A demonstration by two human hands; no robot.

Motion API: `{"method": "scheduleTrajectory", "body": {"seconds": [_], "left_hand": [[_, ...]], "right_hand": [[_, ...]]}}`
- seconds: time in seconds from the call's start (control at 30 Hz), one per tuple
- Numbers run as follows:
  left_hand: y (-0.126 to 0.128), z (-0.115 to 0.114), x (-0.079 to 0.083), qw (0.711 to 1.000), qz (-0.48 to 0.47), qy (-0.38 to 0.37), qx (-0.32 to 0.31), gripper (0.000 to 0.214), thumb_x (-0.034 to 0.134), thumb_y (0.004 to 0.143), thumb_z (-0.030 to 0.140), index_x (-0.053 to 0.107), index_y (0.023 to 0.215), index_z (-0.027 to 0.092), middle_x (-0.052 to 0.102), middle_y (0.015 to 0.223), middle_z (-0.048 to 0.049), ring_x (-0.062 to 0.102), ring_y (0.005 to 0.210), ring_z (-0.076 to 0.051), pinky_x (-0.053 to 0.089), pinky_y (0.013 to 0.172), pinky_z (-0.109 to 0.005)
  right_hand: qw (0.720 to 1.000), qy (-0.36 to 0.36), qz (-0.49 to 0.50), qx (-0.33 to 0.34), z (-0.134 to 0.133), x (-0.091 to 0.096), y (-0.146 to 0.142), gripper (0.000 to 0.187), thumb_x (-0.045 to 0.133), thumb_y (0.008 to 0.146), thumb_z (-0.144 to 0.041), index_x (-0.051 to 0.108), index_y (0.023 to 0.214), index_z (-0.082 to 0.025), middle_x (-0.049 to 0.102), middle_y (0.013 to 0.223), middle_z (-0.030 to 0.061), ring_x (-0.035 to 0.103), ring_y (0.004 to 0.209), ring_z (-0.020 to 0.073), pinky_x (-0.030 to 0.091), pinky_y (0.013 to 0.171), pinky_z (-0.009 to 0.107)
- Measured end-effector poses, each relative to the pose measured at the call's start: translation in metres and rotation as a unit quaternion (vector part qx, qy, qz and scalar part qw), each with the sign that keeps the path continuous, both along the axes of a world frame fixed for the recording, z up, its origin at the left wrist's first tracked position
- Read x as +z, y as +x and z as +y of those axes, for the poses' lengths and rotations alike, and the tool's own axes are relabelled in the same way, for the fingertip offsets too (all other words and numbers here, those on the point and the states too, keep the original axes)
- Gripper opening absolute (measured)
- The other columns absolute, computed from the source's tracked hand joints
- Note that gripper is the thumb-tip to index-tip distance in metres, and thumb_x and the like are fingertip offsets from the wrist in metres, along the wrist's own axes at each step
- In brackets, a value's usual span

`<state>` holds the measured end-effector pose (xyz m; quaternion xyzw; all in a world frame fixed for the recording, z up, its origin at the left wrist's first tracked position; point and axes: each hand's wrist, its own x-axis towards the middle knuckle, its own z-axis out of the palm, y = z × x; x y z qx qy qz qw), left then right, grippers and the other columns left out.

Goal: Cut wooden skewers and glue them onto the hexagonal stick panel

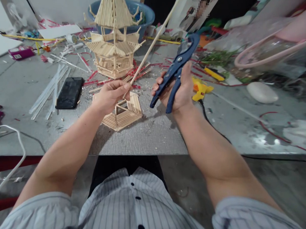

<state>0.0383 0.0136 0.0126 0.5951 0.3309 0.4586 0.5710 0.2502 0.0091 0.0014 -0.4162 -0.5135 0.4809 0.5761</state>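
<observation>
Between the thumb and fingers of my left hand (113, 94) is the lower end of a long thin wooden stick (153, 44), which slants up to the right. My right hand (179, 89) is wrapped round blue hand cutters (177, 70), their curved head pointing up and away from me. The stick passes left of the cutters' head, apart from it. Under my left hand lies a flat polygonal frame of wooden sticks (122, 119), partly hidden by that hand. Behind it stands a tiered stick-built pagoda model (114, 44) with a pointed roof.
A black phone (69, 93) lies left beside clear glue sticks (50, 89). Right of my hand are a yellow glue gun (200, 88) with a black cord and a white oval object (262, 92). A blue basin (148, 17) stands behind the pagoda. Red strips and scraps litter the table.
</observation>
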Motion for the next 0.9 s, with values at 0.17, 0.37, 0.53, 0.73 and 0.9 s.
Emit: {"method": "scheduleTrajectory", "body": {"seconds": [0.17,0.37,0.53,0.73,0.9], "left_hand": [[0.004,-0.009,-0.001,0.997,-0.004,-0.002,-0.071,0.022,0.072,0.075,0.035,0.062,0.067,0.017,0.059,0.057,0.0029,0.055,0.054,-0.008,0.051,0.069,-0.027],[0.002,-0.006,-0.003,0.995,0.037,0.043,-0.088,0.029,0.072,0.075,0.042,0.064,0.065,0.016,0.060,0.057,0.0009,0.057,0.057,-0.010,0.050,0.066,-0.026],[0.001,-0.005,-0.003,0.996,0.038,0.036,-0.073,0.026,0.071,0.076,0.040,0.064,0.068,0.016,0.060,0.058,0.0013,0.055,0.054,-0.008,0.047,0.061,-0.024],[-0.001,-0.007,0.008,0.999,0.021,0.019,-0.026,0.018,0.063,0.083,0.026,0.062,0.068,0.016,0.057,0.057,0.0027,0.056,0.055,-0.007,0.049,0.064,-0.024],[-0.007,-0.004,0.017,0.997,0.038,0.049,0.047,0.025,0.053,0.090,0.021,0.059,0.067,0.016,0.050,0.054,0.0042,0.056,0.054,-0.006,0.051,0.065,-0.024]], "right_hand": [[0.993,-0.047,0.085,-0.060,0.007,-0.009,-0.002,0.063,0.019,0.077,-0.081,0.047,0.085,-0.025,0.054,0.079,0.0045,0.059,0.070,0.0200,0.052,0.066,0.041],[0.997,0.012,-0.080,-0.019,0.022,-0.023,0.008,0.081,-0.005,0.069,-0.088,0.047,0.091,-0.029,0.056,0.074,0.0057,0.061,0.070,0.0236,0.048,0.059,0.041],[0.994,-0.040,0.022,-0.099,0.019,-0.020,0.003,0.085,-0.008,0.067,-0.089,0.047,0.086,-0.027,0.049,0.069,0.0026,0.050,0.056,0.0170,0.043,0.048,0.034],[0.982,-0.043,0.013,-0.182,0.013,-0.015,-0.004,0.057,0.032,0.079,-0.081,0.043,0.080,-0.025,0.043,0.064,-0.0023,0.039,0.048,0.0112,0.034,0.042,0.027],[0.975,-0.012,-0.089,-0.201,0.019,-0.026,-0.002,0.044,0.052,0.076,-0.070,0.043,0.075,-0.027,0.039,0.055,-0.0046,0.042,0.042,0.0121,0.035,0.040,0.028]]}}
